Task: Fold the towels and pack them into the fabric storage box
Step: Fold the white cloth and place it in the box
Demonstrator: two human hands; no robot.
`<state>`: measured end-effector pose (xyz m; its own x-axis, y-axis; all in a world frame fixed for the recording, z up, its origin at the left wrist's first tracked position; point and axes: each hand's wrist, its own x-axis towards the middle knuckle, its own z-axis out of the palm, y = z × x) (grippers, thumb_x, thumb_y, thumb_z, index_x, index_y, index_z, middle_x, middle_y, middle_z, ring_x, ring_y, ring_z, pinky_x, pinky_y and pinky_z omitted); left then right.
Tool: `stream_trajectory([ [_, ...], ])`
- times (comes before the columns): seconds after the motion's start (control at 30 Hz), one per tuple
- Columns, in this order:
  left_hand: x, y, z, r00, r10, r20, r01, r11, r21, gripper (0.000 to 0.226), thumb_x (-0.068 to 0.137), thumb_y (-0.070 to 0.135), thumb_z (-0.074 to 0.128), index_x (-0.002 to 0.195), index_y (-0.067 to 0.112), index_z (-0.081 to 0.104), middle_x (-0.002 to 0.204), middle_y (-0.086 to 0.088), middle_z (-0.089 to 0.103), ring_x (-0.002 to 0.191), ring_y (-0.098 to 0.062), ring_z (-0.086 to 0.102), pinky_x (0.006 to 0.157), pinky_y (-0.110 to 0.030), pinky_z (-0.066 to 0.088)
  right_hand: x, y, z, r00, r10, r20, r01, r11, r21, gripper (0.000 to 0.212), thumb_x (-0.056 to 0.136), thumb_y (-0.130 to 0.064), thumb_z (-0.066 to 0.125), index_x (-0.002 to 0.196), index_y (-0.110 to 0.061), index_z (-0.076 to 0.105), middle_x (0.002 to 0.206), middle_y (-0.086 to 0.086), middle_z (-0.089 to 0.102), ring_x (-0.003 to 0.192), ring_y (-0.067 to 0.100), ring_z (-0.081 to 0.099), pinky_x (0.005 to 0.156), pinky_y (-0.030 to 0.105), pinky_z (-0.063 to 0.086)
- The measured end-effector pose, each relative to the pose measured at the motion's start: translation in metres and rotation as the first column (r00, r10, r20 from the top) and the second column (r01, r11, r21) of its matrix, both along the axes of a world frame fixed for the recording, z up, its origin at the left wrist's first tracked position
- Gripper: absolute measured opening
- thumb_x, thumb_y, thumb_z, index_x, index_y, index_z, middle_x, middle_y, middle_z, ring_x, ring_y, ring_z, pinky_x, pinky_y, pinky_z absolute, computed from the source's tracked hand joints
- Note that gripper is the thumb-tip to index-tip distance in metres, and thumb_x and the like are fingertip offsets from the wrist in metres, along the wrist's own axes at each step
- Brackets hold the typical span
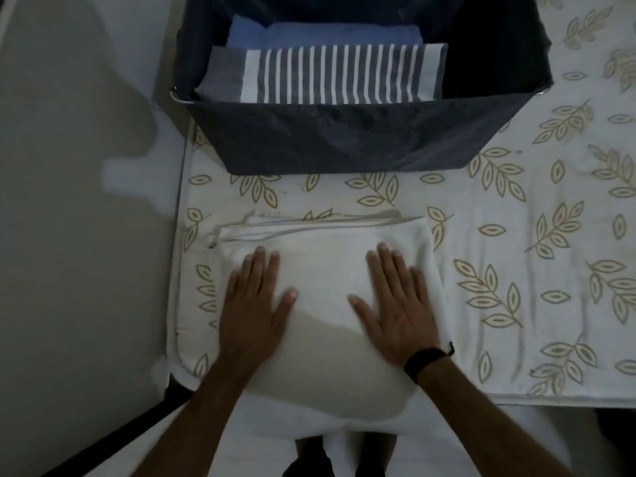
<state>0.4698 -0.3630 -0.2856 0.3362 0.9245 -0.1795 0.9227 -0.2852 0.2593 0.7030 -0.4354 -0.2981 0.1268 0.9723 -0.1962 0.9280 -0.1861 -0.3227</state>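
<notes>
Both forearms are bare, with no sleeves showing. A black band-shaped wrist strap (pixel 424 362) circles the wrist just behind the right hand (pixel 395 304). The left hand (pixel 256 304) wears nothing, no rings visible.

the towel (pixel 327 270) under the two hands is plain white, with a few thin grey lines along its far edge. the storage box (pixel 344 139) is dark navy fabric, faintly mottled on its near wall. inside it, the striped towel (pixel 330 75) shows narrow white stripes on slate grey, with a broad white band at each end and a plain grey stretch at the left. behind it the blue towel (pixel 327 36) is solid mid blue. the cover (pixel 516 218) beneath is off-white, printed with beige leaf sprigs outlined in darker tan. the wristband (pixel 424 363) on the right wrist is black.
</notes>
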Motion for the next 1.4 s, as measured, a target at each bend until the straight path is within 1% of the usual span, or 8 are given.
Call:
stream_trajectory([
  [0.37, -0.006, -0.008, -0.019, 0.997, 0.024, -0.068, -0.022, 0.999, 0.028, 0.071, 0.098, 0.059, 0.023, 0.156, 0.022, 0.008, 0.163, -0.008, 0.007, 0.151, -0.023, 0.005, 0.122, -0.044, 0.007, 0.021, -0.012, -0.010, 0.999, -0.027, 0.023, 0.028, 0.998, -0.051, 0.079, 0.097, -0.067, 0.022, 0.156, -0.026, -0.011, 0.163, -0.003, -0.018, 0.150, 0.017, -0.018, 0.122, 0.045, -0.004],
  [0.7, -0.041, -0.111, -0.021, 0.990, 0.085, 0.116, -0.095, 0.992, 0.085, 0.065, 0.098, 0.056, 0.034, 0.155, 0.027, 0.018, 0.164, -0.005, 0.009, 0.150, -0.017, 0.006, 0.120, -0.037, 0.009, 0.015, -0.097, -0.014, 0.985, -0.166, -0.049, 0.168, 0.985, 0.040, 0.068, 0.100, -0.060, 0.028, 0.157, -0.029, 0.007, 0.165, -0.004, -0.001, 0.152, 0.016, -0.001, 0.121, 0.044, 0.010],
  [0.77, -0.044, -0.139, -0.020, 0.916, 0.315, 0.249, -0.342, 0.937, 0.070, 0.074, 0.092, 0.058, 0.051, 0.152, 0.023, 0.026, 0.160, -0.011, 0.016, 0.147, -0.024, 0.020, 0.117, -0.037, 0.020, 0.009, -0.122, -0.013, 0.960, -0.255, -0.114, 0.267, 0.958, 0.106, 0.066, 0.099, -0.057, 0.033, 0.155, -0.026, 0.019, 0.164, 0.000, 0.012, 0.151, 0.020, 0.011, 0.120, 0.043, 0.017],
  [0.87, -0.033, -0.165, -0.010, 0.543, 0.660, 0.520, -0.697, 0.699, -0.159, 0.095, 0.070, 0.050, 0.081, 0.140, 0.007, 0.033, 0.142, -0.016, 0.030, 0.125, -0.027, 0.040, 0.104, -0.029, 0.042, -0.008, -0.161, -0.012, 0.799, -0.501, -0.333, 0.568, 0.810, 0.143, 0.066, 0.094, -0.053, 0.054, 0.144, -0.015, 0.036, 0.147, 0.010, 0.036, 0.134, 0.026, 0.034, 0.111, 0.046, 0.035],
  [0.97, -0.027, -0.181, -0.009, 0.259, 0.743, 0.617, -0.725, 0.572, -0.384, 0.088, 0.064, 0.036, 0.088, 0.129, 0.003, 0.039, 0.129, -0.010, 0.048, 0.110, -0.018, 0.053, 0.082, -0.008, 0.047, -0.017, -0.182, -0.009, 0.531, -0.652, -0.542, 0.782, 0.623, 0.016, 0.066, 0.085, -0.050, 0.069, 0.134, -0.014, 0.043, 0.130, 0.003, 0.046, 0.122, 0.020, 0.042, 0.105, 0.045, 0.043],
  [1.03, -0.035, -0.191, -0.015, 0.145, 0.821, 0.552, -0.641, 0.503, -0.580, 0.078, 0.065, 0.044, 0.087, 0.127, 0.012, 0.052, 0.122, 0.002, 0.061, 0.107, -0.014, 0.061, 0.082, -0.018, 0.052, -0.014, -0.182, -0.006, 0.481, -0.636, -0.604, 0.803, 0.595, 0.013, 0.056, 0.083, -0.049, 0.070, 0.126, -0.018, 0.049, 0.121, 0.001, 0.053, 0.115, 0.020, 0.048, 0.101, 0.044, 0.046],
  [1.23, -0.057, -0.200, -0.011, 0.130, 0.848, 0.514, -0.525, 0.499, -0.690, 0.042, 0.067, 0.037, 0.087, 0.103, 0.018, 0.074, 0.100, 0.005, 0.074, 0.087, -0.002, 0.069, 0.074, -0.016, 0.056, 0.001, -0.193, -0.007, 0.463, -0.674, -0.575, 0.788, 0.611, -0.081, 0.047, 0.077, -0.057, 0.072, 0.106, -0.024, 0.056, 0.095, -0.004, 0.058, 0.096, 0.024, 0.056, 0.084, 0.042, 0.052],
  [1.4, -0.071, -0.204, 0.000, 0.133, 0.903, 0.408, -0.428, 0.424, -0.798, 0.037, 0.072, 0.037, 0.083, 0.102, 0.024, 0.067, 0.102, 0.009, 0.068, 0.095, -0.011, 0.064, 0.084, -0.028, 0.051, 0.002, -0.217, -0.018, 0.203, -0.650, -0.732, 0.667, 0.640, -0.382, 0.039, 0.079, -0.053, 0.074, 0.104, -0.024, 0.069, 0.109, 0.000, 0.069, 0.101, 0.018, 0.066, 0.091, 0.039, 0.055],
])
